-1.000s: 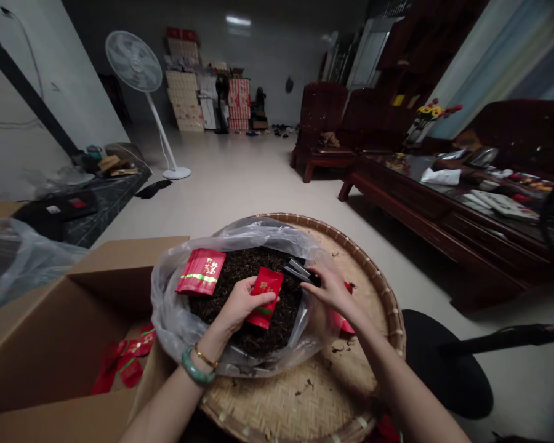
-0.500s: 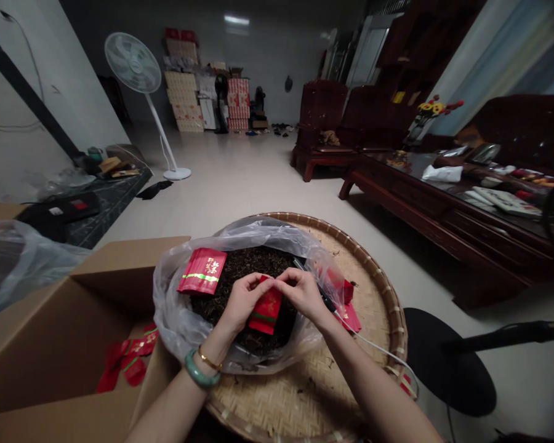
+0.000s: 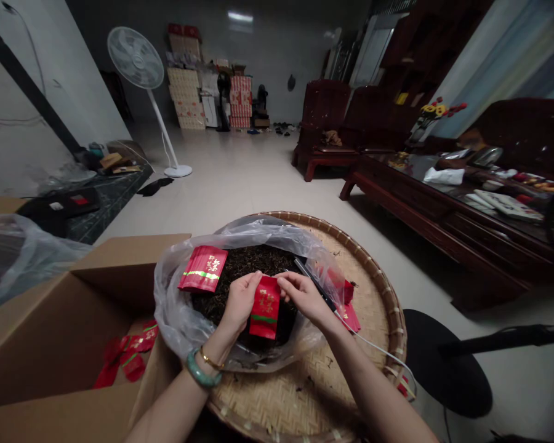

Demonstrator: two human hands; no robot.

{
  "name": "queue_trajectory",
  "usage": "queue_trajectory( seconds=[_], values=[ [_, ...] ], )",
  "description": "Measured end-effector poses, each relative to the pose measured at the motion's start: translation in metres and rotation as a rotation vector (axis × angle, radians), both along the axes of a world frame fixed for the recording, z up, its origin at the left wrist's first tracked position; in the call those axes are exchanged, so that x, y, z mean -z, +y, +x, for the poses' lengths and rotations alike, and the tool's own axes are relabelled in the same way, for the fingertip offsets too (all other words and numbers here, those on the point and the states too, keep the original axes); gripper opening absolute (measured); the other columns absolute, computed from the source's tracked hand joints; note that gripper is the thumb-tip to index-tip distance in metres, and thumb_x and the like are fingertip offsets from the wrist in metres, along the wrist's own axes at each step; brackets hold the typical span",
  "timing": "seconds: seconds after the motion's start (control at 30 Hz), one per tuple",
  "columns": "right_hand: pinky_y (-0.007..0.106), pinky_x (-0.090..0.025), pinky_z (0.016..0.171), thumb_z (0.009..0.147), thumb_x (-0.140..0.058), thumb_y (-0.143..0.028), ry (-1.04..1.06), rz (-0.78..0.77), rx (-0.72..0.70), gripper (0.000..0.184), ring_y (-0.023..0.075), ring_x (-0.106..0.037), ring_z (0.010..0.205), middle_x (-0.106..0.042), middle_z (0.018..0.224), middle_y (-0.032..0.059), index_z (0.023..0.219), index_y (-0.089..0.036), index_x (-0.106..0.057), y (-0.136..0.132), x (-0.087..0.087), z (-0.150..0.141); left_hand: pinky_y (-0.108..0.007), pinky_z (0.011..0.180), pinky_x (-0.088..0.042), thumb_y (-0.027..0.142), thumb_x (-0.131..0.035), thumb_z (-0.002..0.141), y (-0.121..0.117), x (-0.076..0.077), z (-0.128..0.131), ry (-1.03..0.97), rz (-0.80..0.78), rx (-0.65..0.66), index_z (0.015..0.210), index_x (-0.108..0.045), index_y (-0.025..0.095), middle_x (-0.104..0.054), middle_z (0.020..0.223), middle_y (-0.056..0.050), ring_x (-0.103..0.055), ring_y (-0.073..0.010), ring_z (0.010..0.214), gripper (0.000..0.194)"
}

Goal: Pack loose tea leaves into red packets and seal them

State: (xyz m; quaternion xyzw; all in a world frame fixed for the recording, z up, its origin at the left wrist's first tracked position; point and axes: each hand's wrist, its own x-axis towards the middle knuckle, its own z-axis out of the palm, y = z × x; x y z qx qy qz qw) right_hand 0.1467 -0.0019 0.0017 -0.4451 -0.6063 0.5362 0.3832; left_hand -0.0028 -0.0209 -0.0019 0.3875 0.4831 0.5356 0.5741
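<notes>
My left hand [image 3: 239,299] and my right hand [image 3: 303,295] both pinch the top edge of a small red packet [image 3: 264,307], which hangs upright between them. They hover over dark loose tea leaves [image 3: 253,264] in a clear plastic bag [image 3: 175,307]. The bag rests on a round woven bamboo tray [image 3: 351,258]. A stack of flat red packets [image 3: 203,269] lies on the tea at the left. A dark clip-like tool with a white cord [image 3: 316,283] lies on the bag's right edge, just past my right hand.
An open cardboard box [image 3: 74,320] at the left holds several red packets [image 3: 129,357]. More red packets [image 3: 351,317] lie on the tray at the right. A black round stool [image 3: 447,363], a dark wooden table [image 3: 443,209] and a standing fan [image 3: 141,67] surround the spot.
My right hand let go of the dark tool, which now lies on the bag's edge, and came to the red packet. Both hands now hold the packet's top, hanging upright.
</notes>
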Motion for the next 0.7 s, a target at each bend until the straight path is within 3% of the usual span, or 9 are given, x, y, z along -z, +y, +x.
queue_trajectory(
  seconds=[0.13, 0.3, 0.47, 0.63, 0.7],
  values=[
    [0.021, -0.032, 0.044, 0.065, -0.064, -0.062, 0.028, -0.011, 0.094, 0.045, 0.0086, -0.039, 0.046, -0.046, 0.053, -0.0048, 0.063, -0.02, -0.051, -0.002, 0.009, -0.003, -0.023, 0.056, -0.044, 0.052, -0.064, 0.071, 0.001, 0.001, -0.001, -0.016, 0.001, 0.01, 0.078, -0.07, 0.013, -0.066, 0.064, -0.001, -0.056, -0.0135, 0.056, 0.04],
    [0.022, -0.027, 0.043, 0.069, -0.061, -0.062, 0.037, -0.032, 0.063, 0.046, 0.0075, -0.034, 0.041, -0.041, 0.047, -0.0058, 0.057, -0.02, -0.047, -0.002, 0.009, -0.001, -0.02, 0.051, -0.038, 0.045, -0.073, 0.064, 0.0, 0.002, -0.004, 0.004, 0.018, -0.039, 0.065, -0.065, 0.012, -0.062, 0.057, 0.001, -0.05, -0.0095, 0.051, 0.034],
    [0.021, -0.032, 0.04, 0.074, -0.054, -0.063, 0.069, -0.124, -0.002, 0.042, 0.0093, -0.042, 0.044, -0.047, 0.054, -0.0051, 0.072, -0.021, -0.051, -0.01, 0.007, -0.004, -0.023, 0.056, -0.044, 0.047, -0.069, 0.069, -0.001, 0.005, -0.004, -0.032, 0.023, -0.083, 0.074, -0.068, 0.012, -0.065, 0.062, -0.001, -0.056, -0.0125, 0.055, 0.036],
    [0.027, -0.05, 0.069, 0.068, -0.069, -0.046, 0.078, -0.056, -0.063, 0.036, 0.0168, -0.062, 0.078, -0.064, 0.086, 0.0023, 0.089, -0.02, -0.055, -0.02, 0.016, -0.01, -0.025, 0.062, -0.048, 0.052, -0.065, 0.07, 0.001, 0.003, -0.006, -0.088, 0.004, -0.093, 0.086, -0.069, 0.011, -0.07, 0.073, -0.006, -0.062, -0.0158, 0.064, 0.044],
    [0.027, -0.05, 0.066, 0.07, -0.067, -0.044, 0.076, -0.078, -0.062, 0.035, 0.0176, -0.063, 0.079, -0.065, 0.089, 0.0034, 0.092, -0.019, -0.056, -0.021, 0.018, -0.011, -0.025, 0.063, -0.048, 0.054, -0.065, 0.07, 0.001, 0.001, -0.006, -0.134, -0.027, -0.067, 0.094, -0.068, 0.012, -0.071, 0.078, -0.006, -0.063, -0.0162, 0.068, 0.049]
  ],
)
